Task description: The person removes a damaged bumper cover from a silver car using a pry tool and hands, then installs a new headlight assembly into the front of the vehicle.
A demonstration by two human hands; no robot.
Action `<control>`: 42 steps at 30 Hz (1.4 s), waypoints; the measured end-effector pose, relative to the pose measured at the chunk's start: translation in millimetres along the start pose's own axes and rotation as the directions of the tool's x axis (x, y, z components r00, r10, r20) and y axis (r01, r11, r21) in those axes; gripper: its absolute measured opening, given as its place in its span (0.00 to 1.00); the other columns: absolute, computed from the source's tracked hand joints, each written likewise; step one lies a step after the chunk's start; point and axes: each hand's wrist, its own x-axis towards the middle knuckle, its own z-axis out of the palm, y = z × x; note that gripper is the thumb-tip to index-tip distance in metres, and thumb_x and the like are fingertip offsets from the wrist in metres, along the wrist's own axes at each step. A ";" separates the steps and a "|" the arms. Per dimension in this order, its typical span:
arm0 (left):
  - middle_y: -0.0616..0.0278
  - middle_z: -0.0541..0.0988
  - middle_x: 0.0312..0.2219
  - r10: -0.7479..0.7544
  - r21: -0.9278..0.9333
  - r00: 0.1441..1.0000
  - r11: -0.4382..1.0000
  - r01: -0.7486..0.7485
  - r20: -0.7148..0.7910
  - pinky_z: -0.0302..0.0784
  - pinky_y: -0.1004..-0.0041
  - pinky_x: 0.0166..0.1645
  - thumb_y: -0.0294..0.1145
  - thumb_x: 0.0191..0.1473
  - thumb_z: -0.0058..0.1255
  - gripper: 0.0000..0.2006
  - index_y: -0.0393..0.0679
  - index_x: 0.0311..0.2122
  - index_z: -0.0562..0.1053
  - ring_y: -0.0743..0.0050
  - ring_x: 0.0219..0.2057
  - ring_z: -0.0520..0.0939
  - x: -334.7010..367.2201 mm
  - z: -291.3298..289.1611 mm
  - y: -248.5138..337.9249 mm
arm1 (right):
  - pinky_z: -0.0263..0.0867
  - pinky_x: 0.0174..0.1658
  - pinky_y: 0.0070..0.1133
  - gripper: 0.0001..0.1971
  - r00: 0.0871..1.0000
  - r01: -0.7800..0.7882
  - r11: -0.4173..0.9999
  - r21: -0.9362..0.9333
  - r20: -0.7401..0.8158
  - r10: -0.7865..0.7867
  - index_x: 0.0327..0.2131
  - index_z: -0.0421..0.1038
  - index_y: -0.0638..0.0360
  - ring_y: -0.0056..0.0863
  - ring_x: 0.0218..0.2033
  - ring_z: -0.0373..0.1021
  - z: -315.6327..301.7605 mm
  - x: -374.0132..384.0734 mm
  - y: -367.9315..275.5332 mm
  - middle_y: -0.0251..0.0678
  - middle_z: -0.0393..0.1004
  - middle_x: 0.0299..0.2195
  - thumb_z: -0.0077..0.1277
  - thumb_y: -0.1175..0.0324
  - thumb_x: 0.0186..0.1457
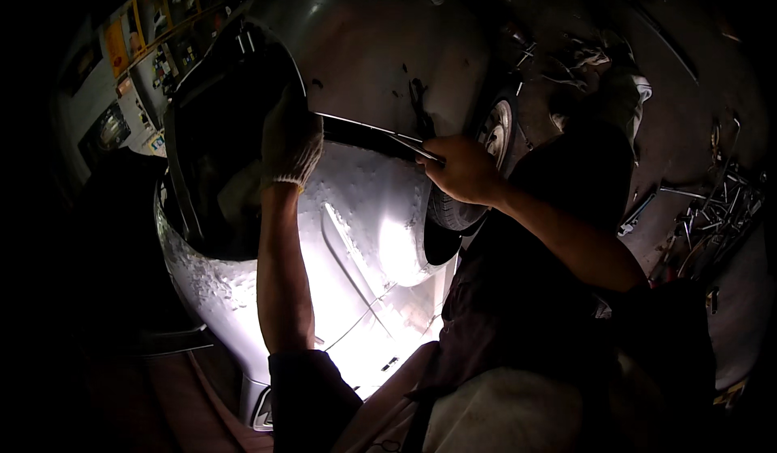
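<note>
My left hand point(293, 141), in a knitted work glove, reaches to the rim of a dark opening point(214, 154) in a pale car body point(356, 182). Its fingers are lost in shadow. Bare and closed, my right hand point(463, 168) grips the end of a slim metal rod point(417, 147). The rod slants up and left along a dark gap between the pale panel and a grey panel point(364, 48) beyond it. Rough, patchy spots mark the pale body around the opening. A strong light falls on the panel below my hands.
A wheel point(499, 129) with a dark tyre sits just right of my right hand. Metal hand tools point(724, 210) lie heaped on the floor at the right. Crumpled cloth point(591, 52) lies at the far right. Shelving with small items point(150, 24) stands at the far left.
</note>
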 end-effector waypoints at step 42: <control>0.53 0.74 0.24 -0.100 -0.147 0.960 0.987 0.062 -0.263 0.72 0.66 0.38 0.26 0.43 0.44 0.06 0.40 0.28 0.71 0.56 0.32 0.76 11.6 5.1 7.2 | 0.43 0.16 0.14 0.16 0.891 -0.443 0.456 0.771 0.324 0.317 0.34 0.69 0.73 0.11 0.12 0.50 -5.0 -2.4 -23.2 0.34 0.64 0.15 0.36 0.81 0.39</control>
